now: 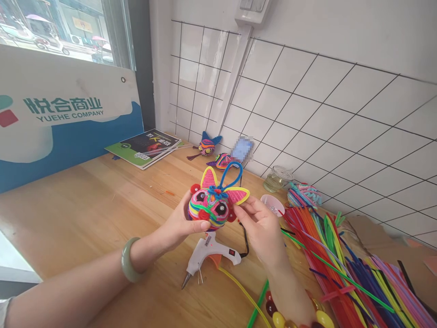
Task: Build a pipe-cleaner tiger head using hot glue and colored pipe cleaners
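One round, multicoloured animal-head ornament [209,210] wound in fuzzy stems, with yellow-edged pink ears, dark eyes and a blue hanging loop [235,168], was found held upright above the table, between both hands. The left hand [180,224] was clamped on its side, thumb across the lower front; the fingers behind were hidden. The right hand [264,223] had thumb and forefinger at the ear and red pompom on its own side; whether they were pinched tight could not be told. A pale green bangle [129,259] ringed the left wrist, a red-and-yellow beaded bracelet [290,322] the right. Just below the ornament, a white glue gun [213,250] with a metal nozzle lay on the light wooden table [136,214]. To the right were a small pinkish bowl [272,204], a lidded glass jar [275,179] and a large spread of multicoloured fuzzy stems [327,259]. Towards the gridded white wall [307,100] sat a blue-eared striped ornament [207,146], with a second, partly hidden ornament [223,160] near it. A green-and-black booklet [143,148] lay further left, before a blue-and-white printed board [68,132].
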Motion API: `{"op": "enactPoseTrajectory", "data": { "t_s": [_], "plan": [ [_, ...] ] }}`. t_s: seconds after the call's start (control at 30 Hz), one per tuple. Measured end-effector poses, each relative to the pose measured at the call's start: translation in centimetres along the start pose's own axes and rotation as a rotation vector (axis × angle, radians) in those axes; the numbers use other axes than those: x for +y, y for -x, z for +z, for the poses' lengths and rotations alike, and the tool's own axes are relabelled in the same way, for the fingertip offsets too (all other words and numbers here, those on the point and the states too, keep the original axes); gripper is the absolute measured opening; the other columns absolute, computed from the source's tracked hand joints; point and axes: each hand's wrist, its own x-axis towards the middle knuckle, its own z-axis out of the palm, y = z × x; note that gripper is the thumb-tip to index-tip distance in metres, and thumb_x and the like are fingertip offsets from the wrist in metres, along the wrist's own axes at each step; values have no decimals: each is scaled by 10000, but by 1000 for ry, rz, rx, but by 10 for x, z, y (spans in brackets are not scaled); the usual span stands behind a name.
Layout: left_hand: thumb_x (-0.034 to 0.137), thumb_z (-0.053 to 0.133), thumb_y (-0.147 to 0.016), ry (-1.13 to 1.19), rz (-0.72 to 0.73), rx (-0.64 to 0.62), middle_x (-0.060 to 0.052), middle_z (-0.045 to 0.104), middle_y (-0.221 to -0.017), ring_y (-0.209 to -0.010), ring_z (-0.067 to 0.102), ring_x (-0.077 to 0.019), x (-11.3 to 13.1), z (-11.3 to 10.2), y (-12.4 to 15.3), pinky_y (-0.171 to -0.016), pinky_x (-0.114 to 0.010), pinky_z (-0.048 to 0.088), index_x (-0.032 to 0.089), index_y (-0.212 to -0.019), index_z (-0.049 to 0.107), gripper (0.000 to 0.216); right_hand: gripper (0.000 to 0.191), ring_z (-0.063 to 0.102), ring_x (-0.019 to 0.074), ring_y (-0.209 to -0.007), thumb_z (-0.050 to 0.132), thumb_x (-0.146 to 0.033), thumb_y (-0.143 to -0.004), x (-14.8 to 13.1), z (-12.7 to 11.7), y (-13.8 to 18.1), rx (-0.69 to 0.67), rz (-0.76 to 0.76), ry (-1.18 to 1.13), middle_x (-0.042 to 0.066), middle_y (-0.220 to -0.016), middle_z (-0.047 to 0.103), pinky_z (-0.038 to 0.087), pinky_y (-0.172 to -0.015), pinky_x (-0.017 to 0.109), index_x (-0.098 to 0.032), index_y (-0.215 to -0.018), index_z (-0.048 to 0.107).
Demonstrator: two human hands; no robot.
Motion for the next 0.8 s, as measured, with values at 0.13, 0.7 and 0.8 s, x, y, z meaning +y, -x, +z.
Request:
{"op": "enactPoseTrajectory", "data": {
  "t_s": [0.13,0.7,0.8],
  "plan": [
    [305,815,-645,43,-36,-36,-131,645,-1154,-1005,646,-281,5,1,0,-866,-386,515,199,-1211,477,668,266,659,200,-1024,655,-359,-828,0,-2,1,-1,7,-76,53,-1126,707,521,-894,328,-245,-1068,665],
    [208,830,-605,86,-97,-92,-113,642,-1160,-996,651,-258,9,-3,-2,-813,-339,546,212,-1201,489,687,229,663,187,-1005,619,-343,-859,-11,1,6,1,-42,1,53,-1095,713,533,-872,296,-220,-1050,652],
    [210,848,-575,41,-126,-84,-125,623,-1188,-998,649,-293,9,-4,-2,-772,-378,562,228,-1220,459,754,239,670,190,-980,623,-333,-853,-10,1,6,5,-42,18,54,-1068,719,541,-857,308,-219,-1062,641]
  ]
}}
